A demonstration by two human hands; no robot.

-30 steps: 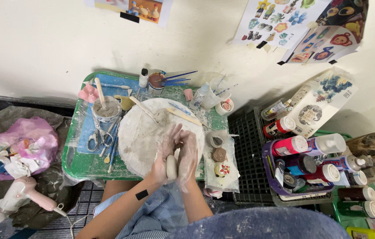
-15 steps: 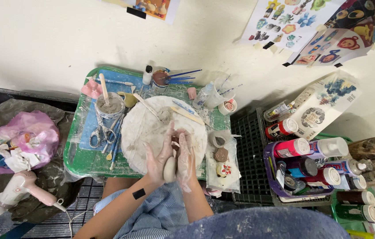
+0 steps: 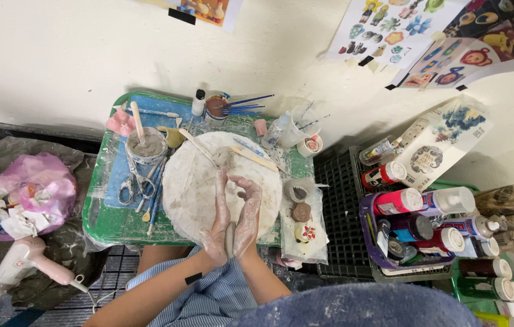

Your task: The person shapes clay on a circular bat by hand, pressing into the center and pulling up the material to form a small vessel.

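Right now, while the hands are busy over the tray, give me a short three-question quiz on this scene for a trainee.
1. True or false: the left hand and right hand press a grey lump of clay between their palms.
2. Which lies on the green tray left of the round white board? A) scissors B) a hammer C) a phone
3. What pink appliance lies on the floor, left of the tray?

Key
1. True.
2. A; the scissors lie below the small pot of grey slip.
3. A hair dryer.
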